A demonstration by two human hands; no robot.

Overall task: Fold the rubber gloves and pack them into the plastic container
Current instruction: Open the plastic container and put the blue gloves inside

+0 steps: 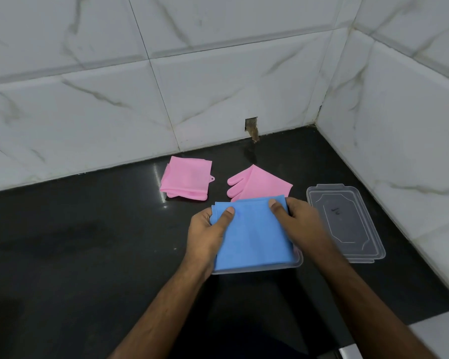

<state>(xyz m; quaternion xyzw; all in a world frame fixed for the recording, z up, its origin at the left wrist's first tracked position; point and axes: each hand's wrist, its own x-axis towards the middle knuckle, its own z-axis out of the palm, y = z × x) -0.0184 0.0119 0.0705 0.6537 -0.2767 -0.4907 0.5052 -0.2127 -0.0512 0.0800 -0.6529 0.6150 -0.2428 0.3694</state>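
Hands first: left hand [207,230] and right hand [300,221] each pinch a far corner of the folded blue glove [254,234], thumbs on top, fingers curled under, probably to keep the fold flat while it sits over the clear plastic container [297,263]. Lid [345,224] lies just right of it on the black counter [88,242], off so the opening stays free. Farther back, one pink glove [186,177] is already folded, the other pink glove [259,185] is still spread out near the tiled wall [192,86], likely queued.

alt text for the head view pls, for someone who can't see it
Both hands, left and right, grip a folded blue glove over a clear plastic container on a black counter. Two pink gloves, one folded and one unfolded, lie behind; the lid lies right.
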